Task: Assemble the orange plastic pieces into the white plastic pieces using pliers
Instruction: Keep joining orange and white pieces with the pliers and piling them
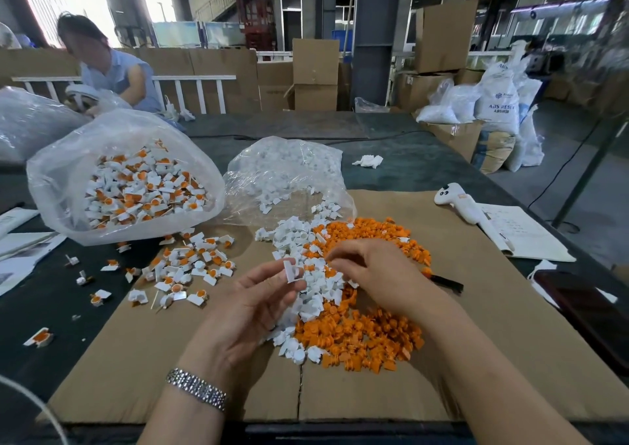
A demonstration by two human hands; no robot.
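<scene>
White plastic piece (293, 270) stands upright, pinched in the left hand (253, 303).

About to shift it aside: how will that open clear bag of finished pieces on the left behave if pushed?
The clear bag is thin crinkled film, so it likely buckles rather than slides. Its mouth gapes toward the cardboard sheet, with assembled pieces already spilled there, so more may tumble out.

dark table (391, 158) carries flat cardboard sheet (170, 359), two plastic bags (129, 138), papers (531, 237), white controller (456, 203).

Factory floor: stacked cardboard boxes (315, 73), resin sacks (497, 102).
</scene>
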